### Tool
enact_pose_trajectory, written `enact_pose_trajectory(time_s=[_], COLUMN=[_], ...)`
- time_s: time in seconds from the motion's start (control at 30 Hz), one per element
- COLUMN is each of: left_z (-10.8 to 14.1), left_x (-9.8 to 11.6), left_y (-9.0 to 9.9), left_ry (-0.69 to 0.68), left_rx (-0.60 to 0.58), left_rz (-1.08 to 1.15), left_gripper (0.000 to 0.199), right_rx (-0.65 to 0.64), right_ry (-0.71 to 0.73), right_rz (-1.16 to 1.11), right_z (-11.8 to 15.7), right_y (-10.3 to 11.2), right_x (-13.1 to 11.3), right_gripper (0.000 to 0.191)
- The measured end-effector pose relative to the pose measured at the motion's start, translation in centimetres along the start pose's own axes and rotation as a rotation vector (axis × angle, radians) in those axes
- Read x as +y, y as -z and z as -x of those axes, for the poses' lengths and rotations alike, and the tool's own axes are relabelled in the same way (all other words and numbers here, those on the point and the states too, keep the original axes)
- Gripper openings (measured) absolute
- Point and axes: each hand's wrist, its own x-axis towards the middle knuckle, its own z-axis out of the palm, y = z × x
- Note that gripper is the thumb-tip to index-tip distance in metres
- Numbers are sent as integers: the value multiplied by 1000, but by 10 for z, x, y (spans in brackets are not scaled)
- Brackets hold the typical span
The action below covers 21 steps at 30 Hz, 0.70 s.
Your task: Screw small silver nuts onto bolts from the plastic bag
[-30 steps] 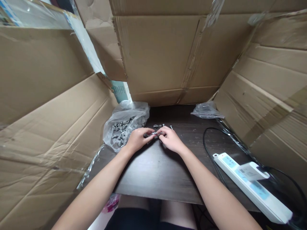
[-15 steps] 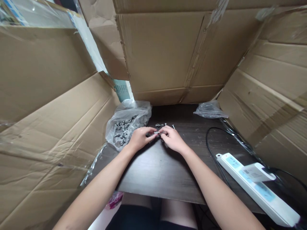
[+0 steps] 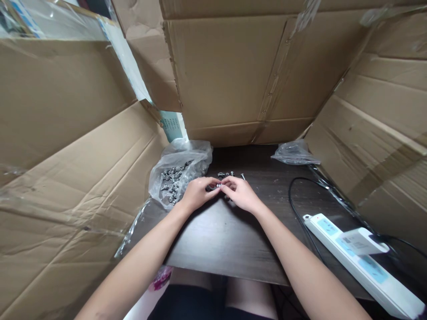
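Over the dark table [image 3: 220, 240], my left hand [image 3: 196, 193] pinches a small metal bolt [image 3: 218, 186] between thumb and fingertips. My right hand [image 3: 240, 192] closes its fingertips on the other end of the same bolt, covering much of it. Whether a nut or washer sits on it is too small to tell. Just beyond my fingers lie a few loose metal parts: a short fitting [image 3: 221, 174], a ring [image 3: 227, 174], and screws [image 3: 243, 177]. Beside my left hand a clear plastic bag [image 3: 155, 178] lies open, with several metal fasteners [image 3: 171, 178] in it.
Cardboard walls [image 3: 233, 71] enclose the table at the back and both sides. A folded clear bag [image 3: 295, 153] lies at the back right. On the right are a white power strip [image 3: 383, 284] with a plugged-in white adapter [image 3: 362, 242] and a black cable [image 3: 292, 191].
My right fingertips have come closer to my left ones, so less of the bolt shows between them. The whole view has shifted slightly.
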Motion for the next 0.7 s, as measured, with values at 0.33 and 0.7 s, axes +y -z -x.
enact_pose_trajectory(time_s=[0.33,0.7], left_z=[0,0], left_x=[-2,-5], left_y=[0,3], left_ry=[-17,19], left_rx=[13,29], left_rz=[37,3], left_gripper=[15,15], right_rx=[32,133], right_ry=[35,202], right_rz=[11,131], right_z=[1,0], right_y=[3,5], right_x=[-2,-1], right_gripper=[15,20])
